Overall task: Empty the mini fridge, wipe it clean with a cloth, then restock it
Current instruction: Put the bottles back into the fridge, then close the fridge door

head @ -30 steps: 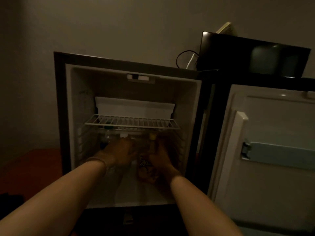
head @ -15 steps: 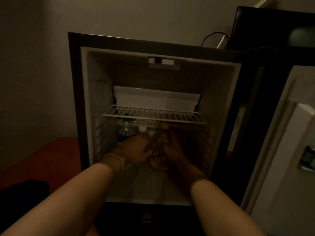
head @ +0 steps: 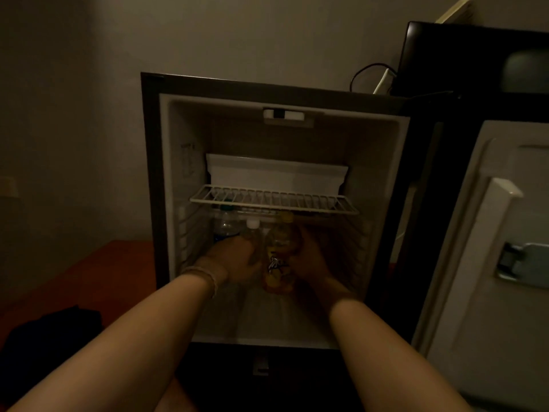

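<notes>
Mini fridge (head: 166, 185) stands open at the centre of the view, its door (head: 487, 263) swung fully to the right so that both arms can reach straight into the cabinet; the dim light leaves fine detail uncertain. Wire shelf (head: 273, 200) spans the cabinet at mid height and carries nothing visible; a white freezer flap (head: 276, 173) hangs closed behind and above it; all stock therefore sits in the lower compartment, under the shelf. Yellow drink bottle (head: 279, 248) stands upright near the middle of that compartment; the right hand (head: 312, 257) is wrapped round its right side in a firm grasp, low on the body where the bottle is widest, presumably so it can be drawn out under the shelf without tipping. Left hand (head: 234, 257) is curled round the clear white-capped bottle (head: 252, 230) just left of the yellow one, the cap showing above the knuckles; the two bottles stand nearly touching, which explains why the hands work side by side. Water bottle with a blue label (head: 225, 227) stands further left and further back, untouched. A bracelet (head: 208, 278) circles the left wrist. Judged stage: emptying, with at least three bottles left inside and no cloth in sight; a bottle per hand halves the trips. Television (head: 475, 55) sits on the surface at the far right, a cable (head: 365, 72) looping beside it.
</notes>
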